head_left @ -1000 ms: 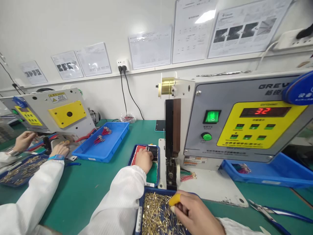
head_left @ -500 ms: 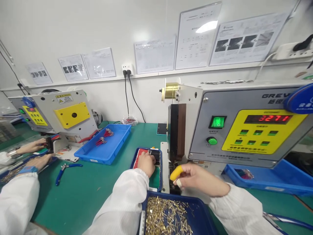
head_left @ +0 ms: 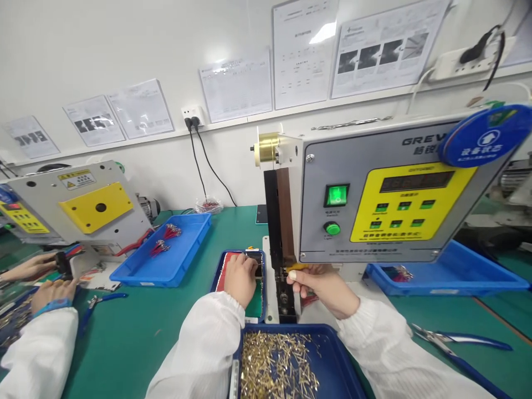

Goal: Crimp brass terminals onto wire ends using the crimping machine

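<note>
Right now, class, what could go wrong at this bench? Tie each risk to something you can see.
1. The right hand has its fingertips close to the black head of the machine, whose green switch is lit: they might get pinched.
2. The right sleeve hangs beside the tray of loose pins; it could catch the rim and spill some.
3. The pliers lie near that sleeve and might snag it.

Pins (head_left: pixel 274 360) in tray (head_left: pixel 336 357) before machine (head_left: pixel 353 194), pliers (head_left: pixel 435 337) right.
</note>
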Demonstrator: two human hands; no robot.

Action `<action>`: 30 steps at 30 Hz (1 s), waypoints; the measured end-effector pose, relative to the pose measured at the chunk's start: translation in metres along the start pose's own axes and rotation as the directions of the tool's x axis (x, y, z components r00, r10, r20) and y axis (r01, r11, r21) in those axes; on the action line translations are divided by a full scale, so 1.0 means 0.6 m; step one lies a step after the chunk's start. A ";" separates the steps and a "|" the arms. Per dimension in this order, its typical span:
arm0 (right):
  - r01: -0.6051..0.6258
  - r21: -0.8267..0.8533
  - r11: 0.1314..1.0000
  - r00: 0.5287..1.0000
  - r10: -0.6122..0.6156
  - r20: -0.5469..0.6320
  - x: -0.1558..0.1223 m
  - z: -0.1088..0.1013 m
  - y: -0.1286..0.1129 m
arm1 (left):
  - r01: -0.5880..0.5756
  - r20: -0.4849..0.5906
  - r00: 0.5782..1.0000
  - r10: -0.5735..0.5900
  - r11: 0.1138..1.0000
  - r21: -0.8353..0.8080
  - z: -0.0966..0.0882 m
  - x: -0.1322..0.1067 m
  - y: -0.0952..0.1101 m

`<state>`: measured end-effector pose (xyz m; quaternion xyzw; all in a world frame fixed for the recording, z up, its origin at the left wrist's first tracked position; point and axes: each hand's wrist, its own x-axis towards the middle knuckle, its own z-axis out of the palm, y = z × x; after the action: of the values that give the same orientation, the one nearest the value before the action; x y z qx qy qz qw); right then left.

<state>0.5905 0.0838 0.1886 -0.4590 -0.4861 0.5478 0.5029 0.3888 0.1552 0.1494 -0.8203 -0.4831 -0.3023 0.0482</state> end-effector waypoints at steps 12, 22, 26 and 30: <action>0.025 -0.240 0.970 0.999 -0.030 -0.020 0.001 -0.005 0.007 | -0.312 -0.301 0.919 0.252 0.935 -0.168 -0.027 -0.017 0.045; 0.017 -0.134 0.991 0.996 -0.029 -0.088 0.003 0.006 0.026 | -0.342 -0.316 0.907 0.277 0.924 -0.171 -0.026 -0.020 0.045; 0.044 -0.159 0.986 0.991 -0.063 -0.117 0.002 0.012 0.028 | -0.341 -0.294 0.912 0.286 0.927 -0.159 -0.024 -0.020 0.043; 0.050 -0.178 0.983 0.990 -0.072 -0.117 0.001 0.014 0.027 | -0.345 -0.294 0.911 0.288 0.924 -0.164 -0.023 -0.021 0.044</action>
<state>0.5805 0.0833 0.1733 -0.5191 -0.5142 0.4580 0.5064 0.3997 0.1265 0.1593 -0.8406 -0.2973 -0.4468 0.0729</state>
